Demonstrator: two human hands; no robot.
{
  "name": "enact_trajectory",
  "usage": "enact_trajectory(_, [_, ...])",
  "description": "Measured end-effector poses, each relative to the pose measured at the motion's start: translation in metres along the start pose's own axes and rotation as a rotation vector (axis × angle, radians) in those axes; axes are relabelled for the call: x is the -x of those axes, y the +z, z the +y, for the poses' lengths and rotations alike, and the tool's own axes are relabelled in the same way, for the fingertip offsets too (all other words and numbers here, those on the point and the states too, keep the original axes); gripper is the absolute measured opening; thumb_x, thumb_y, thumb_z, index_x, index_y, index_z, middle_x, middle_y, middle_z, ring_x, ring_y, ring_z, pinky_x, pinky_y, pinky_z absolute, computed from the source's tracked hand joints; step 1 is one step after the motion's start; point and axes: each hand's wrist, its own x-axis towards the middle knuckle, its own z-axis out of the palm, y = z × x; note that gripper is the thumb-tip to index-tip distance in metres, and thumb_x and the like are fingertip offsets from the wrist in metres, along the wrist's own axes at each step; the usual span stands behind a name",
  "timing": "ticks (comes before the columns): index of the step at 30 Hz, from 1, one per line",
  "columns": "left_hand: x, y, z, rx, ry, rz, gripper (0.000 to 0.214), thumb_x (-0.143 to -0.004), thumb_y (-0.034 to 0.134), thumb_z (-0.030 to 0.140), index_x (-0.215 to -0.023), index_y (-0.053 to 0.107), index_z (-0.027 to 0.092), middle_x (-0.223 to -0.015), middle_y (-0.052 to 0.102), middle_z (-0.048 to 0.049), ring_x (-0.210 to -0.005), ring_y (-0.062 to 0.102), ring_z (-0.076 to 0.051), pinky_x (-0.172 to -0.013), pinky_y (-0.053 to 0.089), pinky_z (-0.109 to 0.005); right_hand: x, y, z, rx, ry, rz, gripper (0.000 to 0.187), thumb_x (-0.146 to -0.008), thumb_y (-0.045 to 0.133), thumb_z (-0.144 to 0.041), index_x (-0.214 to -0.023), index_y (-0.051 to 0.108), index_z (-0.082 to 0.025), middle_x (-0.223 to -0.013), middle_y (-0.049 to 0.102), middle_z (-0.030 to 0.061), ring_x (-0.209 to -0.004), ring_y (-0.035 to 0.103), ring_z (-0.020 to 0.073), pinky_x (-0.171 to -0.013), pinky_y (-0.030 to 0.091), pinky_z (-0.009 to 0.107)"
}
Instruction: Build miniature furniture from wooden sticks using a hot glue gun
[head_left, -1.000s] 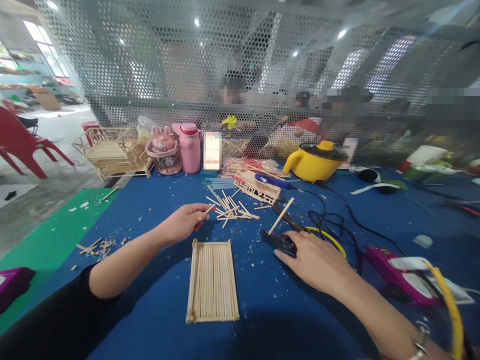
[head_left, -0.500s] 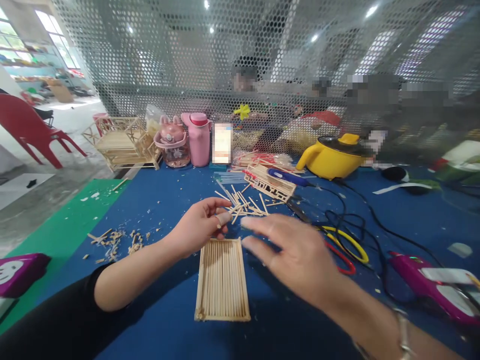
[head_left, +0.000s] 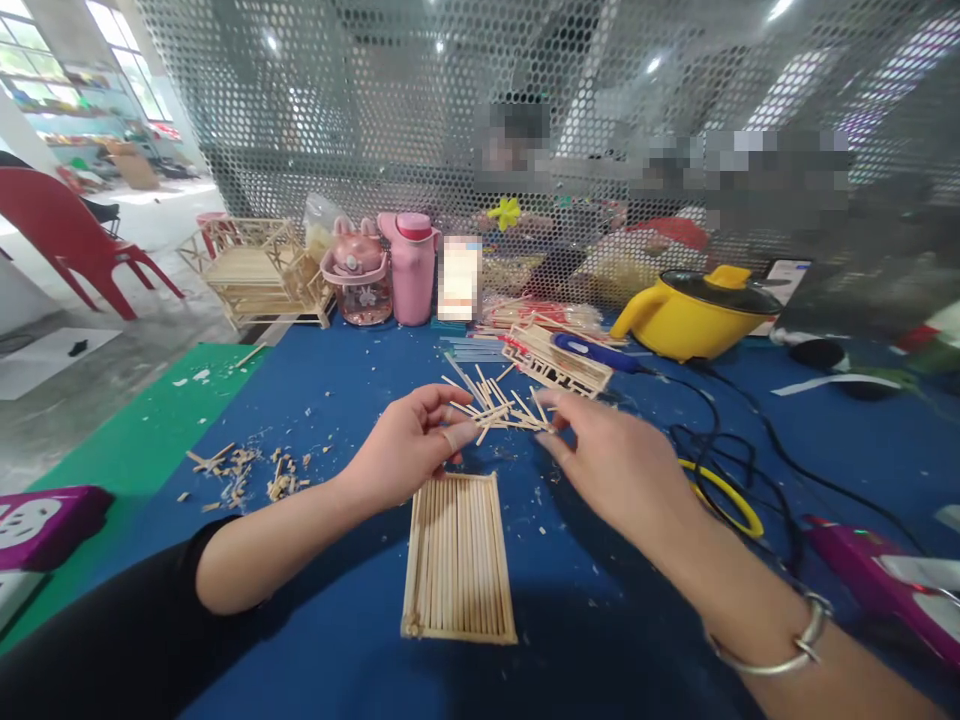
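Observation:
My left hand [head_left: 420,440] is closed in a loose pinch just left of a pile of short wooden sticks [head_left: 495,412]; whatever its fingers hold is hidden. At the pile's right side, my right hand [head_left: 600,445] has its thumb and index finger apart, with stick ends close to the fingertips. Directly below my left hand, a flat panel of wooden sticks [head_left: 461,560] with a raised stick border lies on the blue table [head_left: 330,620]. Behind the pile is a small openwork wooden frame [head_left: 559,365], with a blue-handled tool [head_left: 592,352] resting across it.
Wood scraps [head_left: 240,472] lie at left. A wooden stick model [head_left: 259,265], a pink bottle [head_left: 412,268], a jar [head_left: 360,275] and a yellow pot [head_left: 694,315] line the back before a perforated screen [head_left: 360,110]. Black cables [head_left: 720,440] and yellow-handled tool [head_left: 739,510] are at right.
My right hand has moved forward to the right side of the stick pile, its fingers now spread around the stick ends. My left hand stays pinched beside the pile. The camera view has shifted slightly.

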Motion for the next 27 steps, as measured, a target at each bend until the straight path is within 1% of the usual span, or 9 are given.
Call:
enact_trajectory(3, [0.0,-0.001,-0.007,-0.17,0.084,-0.037,0.033,-0.078,0.063,0.022,-0.11,0.055,0.017,-0.074,0.066,0.0004,-0.063,0.058,-0.01,-0.057,0.046,-0.022,0.004,0.007,0.008,0.056,-0.04,-0.068,0.049,-0.084,0.059,-0.024,-0.13,0.049,-0.014,-0.113,0.067,0.0148,-0.098,0.066,0.0295,-0.072,0.055,0.041])
enact_trajectory(6, [0.002,0.002,-0.012,-0.265,0.125,-0.07,0.037,-0.08,0.061,0.023,-0.115,0.054,0.018,-0.078,0.069,-0.0015,-0.069,0.062,-0.013,-0.065,0.049,-0.027,0.011,0.016,0.002,-0.13,-0.198,-0.067,0.027,-0.091,0.048,-0.02,-0.114,0.061,-0.016,-0.108,0.07,0.01,-0.1,0.065,0.023,-0.085,0.051,0.039])
enact_trajectory(9, [0.004,0.001,-0.013,-0.323,0.138,-0.089,0.038,-0.081,0.061,0.025,-0.117,0.054,0.018,-0.083,0.072,-0.0031,-0.074,0.065,-0.015,-0.071,0.051,-0.029,0.017,0.024,-0.006,-0.25,-0.217,-0.109,0.021,-0.09,0.046,-0.015,-0.097,0.066,-0.015,-0.093,0.073,0.0075,-0.086,0.067,0.0197,-0.078,0.052,0.035])
enact_trajectory(11, [0.008,-0.007,-0.012,-0.389,0.174,-0.027,0.037,-0.082,0.06,0.03,-0.117,0.056,0.018,-0.095,0.072,-0.0059,-0.086,0.066,-0.018,-0.078,0.051,-0.031,0.018,0.028,-0.01,-0.261,-0.176,-0.125,0.019,-0.09,0.048,-0.016,-0.093,0.067,-0.015,-0.09,0.072,0.0072,-0.083,0.066,0.0193,-0.076,0.051,0.034])
enact_trajectory(14, [0.013,-0.025,-0.012,-0.491,0.219,0.174,0.034,-0.089,0.05,0.039,-0.114,0.059,0.018,-0.112,0.068,-0.0084,-0.102,0.06,-0.02,-0.088,0.046,-0.033,0.018,0.032,-0.015,-0.239,-0.14,-0.148,0.018,-0.086,0.052,-0.018,-0.083,0.069,-0.017,-0.084,0.068,0.0062,-0.082,0.061,0.0199,-0.075,0.047,0.034])
enact_trajectory(16, [0.016,-0.037,-0.016,-0.465,0.125,0.221,0.036,-0.091,0.044,0.041,-0.115,0.057,0.017,-0.108,0.069,-0.0086,-0.096,0.061,-0.019,-0.086,0.046,-0.034,0.017,0.034,-0.02,-0.221,-0.139,-0.178,0.017,-0.083,0.054,-0.018,-0.076,0.069,-0.018,-0.083,0.066,0.0063,-0.083,0.058,0.0211,-0.075,0.044,0.035])
enact_trajectory(19, [0.022,-0.043,-0.025,-0.39,-0.014,0.123,0.035,-0.09,0.045,0.036,-0.118,0.053,0.017,-0.106,0.07,-0.0088,-0.093,0.062,-0.019,-0.085,0.045,-0.036,0.015,0.038,-0.025,-0.216,-0.128,-0.228,0.017,-0.08,0.054,-0.015,-0.069,0.067,-0.017,-0.084,0.065,0.0067,-0.087,0.056,0.0222,-0.077,0.041,0.036])
enact_trajectory(22, [0.026,-0.038,-0.03,-0.324,-0.04,0.001,0.038,-0.085,0.051,0.027,-0.121,0.049,0.015,-0.11,0.068,-0.0107,-0.097,0.061,-0.019,-0.087,0.044,-0.037,0.014,0.039,-0.027,-0.259,-0.109,-0.285,0.017,-0.079,0.051,-0.011,-0.072,0.066,-0.017,-0.08,0.066,0.0058,-0.083,0.058,0.0205,-0.078,0.042,0.035])
enact_trajectory(27, [0.029,-0.031,-0.032,-0.374,-0.054,-0.076,0.046,-0.076,0.057,0.018,-0.122,0.048,0.017,-0.111,0.067,-0.009,-0.079,0.061,-0.016,-0.073,0.048,-0.033,0.015,0.034,-0.027,-0.281,-0.082,-0.329,0.018,-0.078,0.048,-0.01,-0.074,0.064,-0.017,-0.076,0.066,0.0054,-0.076,0.059,0.0197,-0.072,0.045,0.034])
